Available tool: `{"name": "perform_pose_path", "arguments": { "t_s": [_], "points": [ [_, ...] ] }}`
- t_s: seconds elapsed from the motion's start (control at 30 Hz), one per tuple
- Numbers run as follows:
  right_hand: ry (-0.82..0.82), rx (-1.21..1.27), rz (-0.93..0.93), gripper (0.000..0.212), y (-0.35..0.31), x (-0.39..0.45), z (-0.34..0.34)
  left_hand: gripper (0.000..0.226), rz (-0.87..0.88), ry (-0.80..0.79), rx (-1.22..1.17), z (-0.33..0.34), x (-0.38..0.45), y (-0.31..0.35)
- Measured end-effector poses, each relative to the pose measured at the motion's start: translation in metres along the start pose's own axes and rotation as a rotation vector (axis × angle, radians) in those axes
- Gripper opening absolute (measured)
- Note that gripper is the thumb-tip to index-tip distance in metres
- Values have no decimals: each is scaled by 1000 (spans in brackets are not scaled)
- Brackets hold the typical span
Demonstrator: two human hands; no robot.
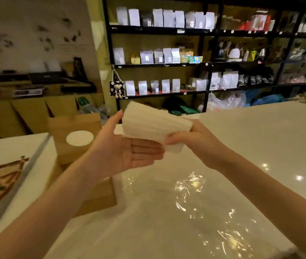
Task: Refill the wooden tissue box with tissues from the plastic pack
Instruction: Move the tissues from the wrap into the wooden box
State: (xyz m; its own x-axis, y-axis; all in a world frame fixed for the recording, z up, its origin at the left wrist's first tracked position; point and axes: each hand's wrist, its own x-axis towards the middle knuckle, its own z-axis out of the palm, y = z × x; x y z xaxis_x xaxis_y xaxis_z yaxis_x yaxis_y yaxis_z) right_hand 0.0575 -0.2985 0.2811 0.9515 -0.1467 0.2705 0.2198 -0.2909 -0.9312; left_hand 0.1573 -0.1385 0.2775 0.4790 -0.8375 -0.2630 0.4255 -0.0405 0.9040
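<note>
At the far left lies a white board [8,165] with a brown and green drawing, partly over the desk [260,146]. Right of it stands the wooden box [75,135], its face with a round hole turned toward the camera; white shows in the hole. A flat wooden panel [99,195] lies on the desk nearer the camera, partly hidden by the left forearm.

The left hand [129,152] is held palm up, fingers straight and spread flat, thumb raised against the left end of the tissues [154,124]. It grips nothing; the stack rests just above its fingers. The tissues form a thick white stack held in the air above the desk, its long axis running left to right and sloping down toward the right, folded edges fanned toward the camera. The right hand [191,139] is clamped on the stack's right end, thumb below and fingers behind, with a few loose sheets hanging under it.

Below both hands the clear plastic pack [195,202] lies crumpled and flat on the desk, glinting; whether anything is in it cannot be told. Behind the desk, black shelves [167,64] carry rows of white pouches.
</note>
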Motion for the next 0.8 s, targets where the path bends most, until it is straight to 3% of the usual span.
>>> {"name": "perform_pose_path", "arguments": {
  "t_s": [0.1, 0.17, 0.27, 0.4, 0.47, 0.53, 0.6, 0.7, 0.8],
  "points": [
    [-236, -284, -272, 46, -4, 12, 18, 70, 83, 44, -191, -24, -18, 4],
    [-331, -637, -526, 53, 2, 24, 28, 52, 90, 122, -276, -32, -31, 7],
    [-432, -1050, -785, 61, 14, 44, 41, 35, 59, 313, -181, -46, -44, 7],
    [-417, -1046, -844, 84, 23, 62, 56, 37, 45, 482, -138, -64, -53, 2],
    [-358, -797, -698, 88, 25, 68, 59, 25, 68, 538, -193, -71, -60, 1],
    [-293, -486, -429, 82, 25, 72, 62, 29, 105, 573, -251, -77, -68, 2],
    [-246, -105, -107, 61, 23, 78, 66, 37, 135, 601, -260, -81, -75, 4],
    [-330, 512, 410, 27, 19, 88, 80, 41, 131, 613, -250, -83, -81, 5],
    [-447, 645, 565, 32, 16, 89, 93, 42, 103, 620, -220, -86, -80, 4]
  ]
}}
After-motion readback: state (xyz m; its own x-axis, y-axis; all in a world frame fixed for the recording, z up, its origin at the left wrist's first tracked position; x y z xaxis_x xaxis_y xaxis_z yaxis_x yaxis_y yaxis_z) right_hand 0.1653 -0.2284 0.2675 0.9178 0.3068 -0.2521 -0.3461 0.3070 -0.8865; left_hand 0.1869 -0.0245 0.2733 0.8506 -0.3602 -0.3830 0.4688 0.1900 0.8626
